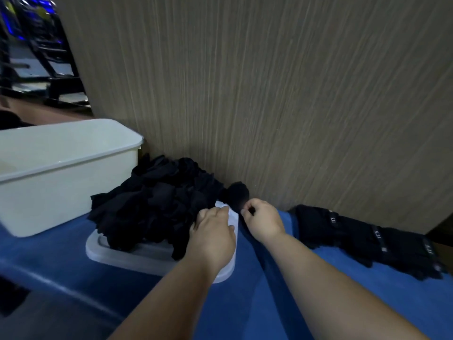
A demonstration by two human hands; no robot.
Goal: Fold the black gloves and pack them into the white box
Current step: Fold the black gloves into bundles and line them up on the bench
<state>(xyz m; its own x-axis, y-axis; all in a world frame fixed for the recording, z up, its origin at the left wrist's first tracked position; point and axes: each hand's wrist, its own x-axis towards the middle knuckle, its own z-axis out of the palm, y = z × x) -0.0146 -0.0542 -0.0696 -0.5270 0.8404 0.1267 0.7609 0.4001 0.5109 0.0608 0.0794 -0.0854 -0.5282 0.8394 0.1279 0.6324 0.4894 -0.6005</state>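
A heap of loose black gloves [157, 204] lies on a white lid [127, 256] on the blue table. The white box [61, 173] stands open to the left of the heap. My left hand [213, 236] is over the lid's right end, fingers curled at the edge of the heap; what they hold is hidden. My right hand [263, 222] pinches a black glove [237, 195] just right of the lid, near the wall. A row of folded black gloves [362, 236] with white lettering lies on the table to the right.
A wood-grain wall panel [269, 94] rises directly behind the heap. The blue table surface [245, 303] runs under both forearms. Dark racks [36, 45] show at the far upper left.
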